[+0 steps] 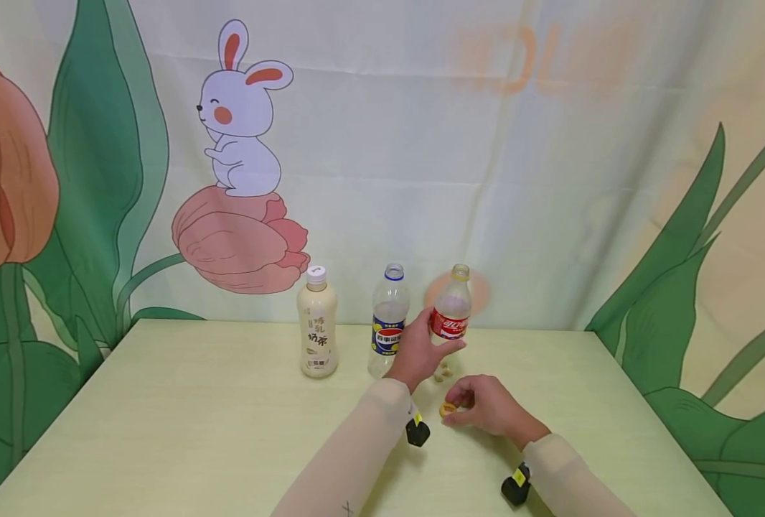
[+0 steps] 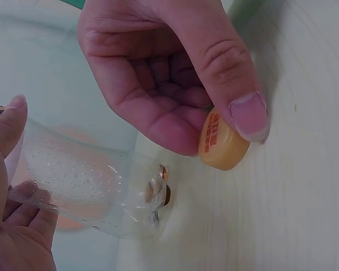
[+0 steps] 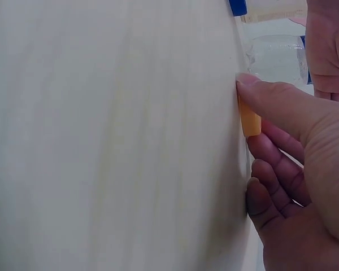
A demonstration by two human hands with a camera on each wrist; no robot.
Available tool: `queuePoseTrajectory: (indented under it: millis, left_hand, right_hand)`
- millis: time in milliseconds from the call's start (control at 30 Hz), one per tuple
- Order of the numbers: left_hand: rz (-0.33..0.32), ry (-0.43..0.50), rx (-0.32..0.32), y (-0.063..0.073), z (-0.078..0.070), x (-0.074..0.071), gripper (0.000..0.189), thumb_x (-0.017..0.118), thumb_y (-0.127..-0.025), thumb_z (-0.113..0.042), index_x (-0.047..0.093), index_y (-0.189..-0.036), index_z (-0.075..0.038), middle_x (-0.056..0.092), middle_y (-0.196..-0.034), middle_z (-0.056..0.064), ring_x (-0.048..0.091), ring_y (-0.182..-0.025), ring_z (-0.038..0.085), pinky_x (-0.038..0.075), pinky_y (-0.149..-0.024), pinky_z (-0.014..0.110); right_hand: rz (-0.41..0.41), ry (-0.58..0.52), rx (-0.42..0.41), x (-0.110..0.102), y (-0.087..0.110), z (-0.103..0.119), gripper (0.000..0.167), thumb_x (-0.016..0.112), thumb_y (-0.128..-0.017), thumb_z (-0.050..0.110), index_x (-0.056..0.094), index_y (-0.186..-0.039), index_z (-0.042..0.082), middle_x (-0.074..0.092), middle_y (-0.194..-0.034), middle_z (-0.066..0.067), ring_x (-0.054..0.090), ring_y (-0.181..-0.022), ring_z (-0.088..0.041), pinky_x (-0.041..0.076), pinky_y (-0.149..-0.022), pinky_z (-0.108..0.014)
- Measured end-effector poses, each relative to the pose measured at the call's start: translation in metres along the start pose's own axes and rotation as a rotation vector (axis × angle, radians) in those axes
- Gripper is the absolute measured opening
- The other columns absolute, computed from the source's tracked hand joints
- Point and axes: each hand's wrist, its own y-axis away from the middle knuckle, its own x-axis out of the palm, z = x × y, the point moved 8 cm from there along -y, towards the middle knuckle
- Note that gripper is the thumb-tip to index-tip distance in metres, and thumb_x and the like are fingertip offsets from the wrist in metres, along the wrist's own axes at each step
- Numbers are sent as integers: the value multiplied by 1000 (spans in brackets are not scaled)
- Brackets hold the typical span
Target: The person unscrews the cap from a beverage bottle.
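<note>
My left hand [image 1: 421, 350] grips a clear plastic bottle with a red label [image 1: 451, 327] round its middle. This bottle has an uncapped mouth with a yellow neck ring, and droplets show in its clear lower part [image 2: 82, 180]. Between thumb and fingers, my right hand [image 1: 488, 406] pinches a yellow-orange bottle cap [image 2: 219, 141] with red print. The cap [image 3: 249, 117] is held on edge at the tabletop, in front of the bottle. Just left of my left hand stands an uncapped clear bottle with a blue label [image 1: 386, 332] and a blue neck ring.
A cream-coloured milk tea bottle [image 1: 318, 330] with a white cap stands farther left on the pale wooden table [image 1: 227, 431]. Behind the table hangs a printed curtain [image 1: 382, 143]. A small blue object [image 3: 237, 7], partly cut off, shows at the right wrist view's top edge.
</note>
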Motion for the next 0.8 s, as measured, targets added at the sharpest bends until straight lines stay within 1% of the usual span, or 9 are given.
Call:
queuePoseTrajectory:
  millis: [167,267,400,500,600,700,800]
  left_hand:
    - [14,11,-12,1,3,0,77,84,-86,-32,45,-151,-13,60,-145,5,56,-136,24,45,-117,45]
    - [21,11,-21,2,5,0,83,84,-86,-33,41,-154,-13,55,-152,5,51,-142,25,42,-119,47]
    - [33,0,-44,5,8,-1,89,85,-85,-35,37,-157,-13,49,-158,7,46,-147,26,40,-121,47]
    - [45,-7,-70,8,10,-1,92,85,-85,-37,35,-158,-12,45,-161,8,43,-149,28,39,-121,49]
    - [50,-17,-84,12,11,-2,94,85,-84,-39,34,-158,-12,44,-161,9,42,-150,29,39,-121,50]
    - [56,-36,-91,15,11,-3,95,85,-84,-40,34,-159,-11,43,-162,10,42,-150,30,39,-121,50]
    - [62,-47,-99,20,10,-4,96,84,-84,-42,33,-159,-9,43,-162,12,42,-149,32,40,-120,51]
  right_hand:
    - [-3,-4,-8,-1,1,1,30,92,-75,29,74,-94,13,70,-85,6,59,-80,-14,51,-70,-21]
    - [-9,-15,11,-4,2,1,34,92,-76,31,75,-98,13,71,-88,5,61,-82,-13,52,-73,-21]
    - [-41,-50,47,-13,5,4,38,91,-78,35,76,-103,11,74,-94,1,63,-85,-12,54,-76,-21]
    - [-76,-80,59,-22,8,8,39,89,-80,35,76,-104,8,74,-96,-2,63,-86,-13,55,-77,-24]
    - [-114,-104,63,-31,9,12,35,87,-82,33,76,-103,7,73,-92,0,63,-84,-13,54,-76,-25]
    - [-150,-136,56,-38,10,16,26,85,-85,31,76,-98,11,73,-88,2,63,-80,-14,54,-73,-24]
    - [-177,-171,35,-43,11,20,20,83,-87,30,76,-95,14,73,-88,1,65,-79,-14,55,-73,-24]
